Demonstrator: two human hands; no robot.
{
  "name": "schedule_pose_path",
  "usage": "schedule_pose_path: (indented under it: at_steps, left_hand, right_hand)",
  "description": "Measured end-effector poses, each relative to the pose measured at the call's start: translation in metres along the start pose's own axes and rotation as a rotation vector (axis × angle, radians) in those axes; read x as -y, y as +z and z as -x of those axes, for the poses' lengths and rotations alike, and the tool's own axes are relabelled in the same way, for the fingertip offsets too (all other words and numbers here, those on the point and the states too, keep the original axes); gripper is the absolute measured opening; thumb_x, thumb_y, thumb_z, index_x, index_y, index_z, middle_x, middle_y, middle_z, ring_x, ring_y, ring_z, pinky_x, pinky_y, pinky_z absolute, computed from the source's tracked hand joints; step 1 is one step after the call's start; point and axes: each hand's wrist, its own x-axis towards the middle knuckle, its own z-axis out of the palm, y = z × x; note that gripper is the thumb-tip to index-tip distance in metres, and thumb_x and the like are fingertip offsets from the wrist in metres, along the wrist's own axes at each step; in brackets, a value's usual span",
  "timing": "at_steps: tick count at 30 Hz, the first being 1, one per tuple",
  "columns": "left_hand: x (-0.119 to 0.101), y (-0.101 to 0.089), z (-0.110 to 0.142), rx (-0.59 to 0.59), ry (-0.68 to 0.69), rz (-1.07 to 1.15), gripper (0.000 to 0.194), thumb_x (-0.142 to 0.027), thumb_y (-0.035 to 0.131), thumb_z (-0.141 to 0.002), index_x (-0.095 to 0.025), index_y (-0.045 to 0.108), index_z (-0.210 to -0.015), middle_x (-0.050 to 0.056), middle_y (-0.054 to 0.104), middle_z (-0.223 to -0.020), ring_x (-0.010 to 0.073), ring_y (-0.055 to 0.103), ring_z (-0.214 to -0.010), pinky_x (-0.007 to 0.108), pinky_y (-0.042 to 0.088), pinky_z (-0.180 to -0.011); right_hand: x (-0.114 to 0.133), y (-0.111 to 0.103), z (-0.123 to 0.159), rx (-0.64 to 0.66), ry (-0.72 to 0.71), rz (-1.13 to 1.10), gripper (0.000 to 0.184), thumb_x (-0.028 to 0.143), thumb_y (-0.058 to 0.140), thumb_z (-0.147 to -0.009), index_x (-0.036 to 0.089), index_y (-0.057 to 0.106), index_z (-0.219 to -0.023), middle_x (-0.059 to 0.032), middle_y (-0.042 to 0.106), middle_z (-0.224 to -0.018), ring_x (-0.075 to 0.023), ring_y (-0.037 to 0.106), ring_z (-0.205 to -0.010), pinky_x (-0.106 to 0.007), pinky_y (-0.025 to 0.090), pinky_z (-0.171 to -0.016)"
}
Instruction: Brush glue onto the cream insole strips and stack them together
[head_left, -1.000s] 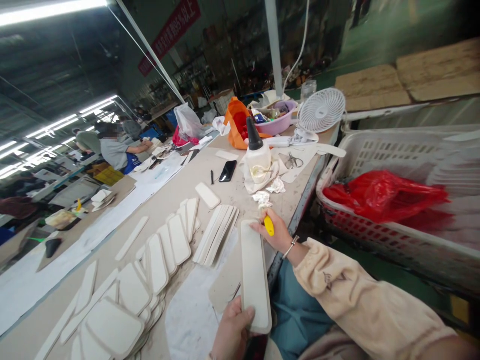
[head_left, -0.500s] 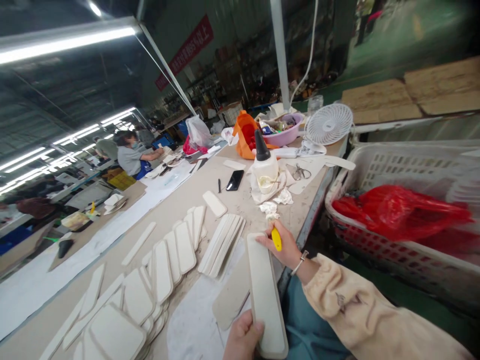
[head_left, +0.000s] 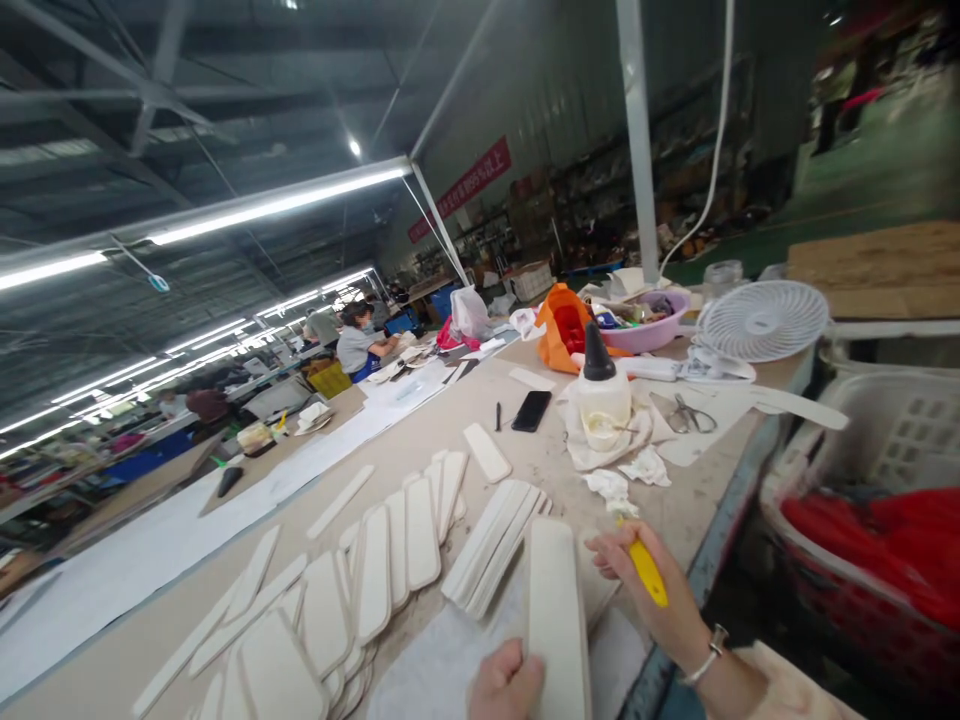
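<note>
My left hand (head_left: 504, 682) grips the lower left edge of a long cream panel (head_left: 556, 610) with rounded corners, thumb on its face. The panel is tilted up over the front of the table. Just right of it, my right hand (head_left: 675, 605) is closed round a yellow-handled brush (head_left: 647, 573); its head points away from me and is hard to make out. The brush is apart from the panel. Beyond that hand lie crumpled white tissues (head_left: 611, 490) and a white bottle (head_left: 604, 408) with a black nozzle. A stack of similar panels (head_left: 495, 545) lies left of the held one.
Overlapping cream panels (head_left: 326, 605) spread over the left of the table. Farther back are a phone (head_left: 532, 411), scissors (head_left: 691, 415), an orange bag (head_left: 559, 325), a purple basin (head_left: 646, 335) and a white fan (head_left: 763, 320). A plastic basket (head_left: 889, 420) stands right. A person (head_left: 357, 345) works far left.
My view has swung left, so the table sits farther right. My right hand with the brush has moved off the panel's top edge to its right side. The left hand still holds the panel.
</note>
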Motion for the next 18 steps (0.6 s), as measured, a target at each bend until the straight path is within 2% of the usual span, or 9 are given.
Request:
schedule_pose_path:
  at_steps: [2,5,9,12,14,16,18]
  left_hand:
    - [-0.027,-0.015,-0.002,0.007,0.046,-0.008,0.045,-0.051,0.077,-0.064,-0.013,0.071,-0.088,0.007,0.07,-0.068,0.0228,0.065,-0.07,0.032,0.051,-0.068]
    - [-0.072,-0.044,-0.011,-0.045,0.09,-0.15,0.043,-0.047,0.07,-0.073,-0.011,0.069,-0.096,0.008,0.072,-0.078,0.0221,0.066,-0.076,0.032,0.052,-0.073]
    - [-0.115,-0.086,-0.043,-0.194,0.135,-0.379,0.044,-0.051,0.065,-0.073,-0.012,0.067,-0.094,0.01,0.072,-0.084,0.023,0.067,-0.077,0.034,0.053,-0.071]
    - [-0.14,-0.112,-0.075,-0.303,0.158,-0.467,0.041,-0.051,0.063,-0.073,-0.013,0.067,-0.089,0.012,0.072,-0.085,0.0256,0.067,-0.082,0.036,0.053,-0.072]
    - [-0.156,-0.125,-0.092,-0.409,0.186,-0.551,0.037,-0.047,0.062,-0.072,-0.014,0.067,-0.087,0.012,0.071,-0.088,0.0294,0.065,-0.093,0.04,0.051,-0.078]
    - [-0.165,-0.131,-0.103,-0.534,0.232,-0.649,0.033,-0.041,0.063,-0.071,-0.014,0.067,-0.089,0.013,0.07,-0.097,0.0338,0.057,-0.11,0.045,0.046,-0.089]
    - [-0.161,-0.13,-0.105,-0.631,0.285,-0.727,0.034,-0.038,0.062,-0.072,-0.015,0.066,-0.096,0.015,0.066,-0.11,0.036,0.047,-0.122,0.049,0.038,-0.1]
  right_hand:
    - [0.001,0.001,0.001,-0.02,0.014,0.015,0.038,0.052,0.063,-0.079,0.024,0.037,-0.08,-0.0036,0.065,-0.08,-0.0197,0.066,-0.068,-0.034,0.056,-0.064]
    - [-0.004,0.001,0.003,0.017,-0.01,0.054,0.035,0.049,0.062,-0.081,0.024,0.038,-0.081,-0.0046,0.067,-0.083,-0.0199,0.068,-0.071,-0.033,0.056,-0.065]
    - [-0.017,0.0,0.002,0.072,0.0,0.1,0.029,0.046,0.059,-0.085,0.025,0.038,-0.083,-0.0045,0.068,-0.086,-0.0186,0.067,-0.071,-0.033,0.056,-0.066]
    - [-0.021,0.0,0.001,0.095,0.011,0.134,0.027,0.044,0.057,-0.087,0.025,0.039,-0.083,-0.0036,0.068,-0.084,-0.0176,0.066,-0.071,-0.032,0.055,-0.067]
    - [-0.02,0.001,0.0,0.121,0.024,0.16,0.026,0.045,0.056,-0.088,0.024,0.04,-0.082,-0.0028,0.067,-0.081,-0.0173,0.066,-0.069,-0.031,0.055,-0.066]
    - [-0.016,0.002,0.001,0.158,0.037,0.186,0.026,0.045,0.054,-0.088,0.024,0.042,-0.081,-0.0017,0.066,-0.076,-0.0169,0.065,-0.066,-0.03,0.054,-0.063]
    - [-0.013,0.003,0.002,0.173,0.032,0.212,0.024,0.046,0.052,-0.089,0.024,0.044,-0.084,0.0001,0.063,-0.069,-0.0165,0.063,-0.062,-0.028,0.052,-0.058]
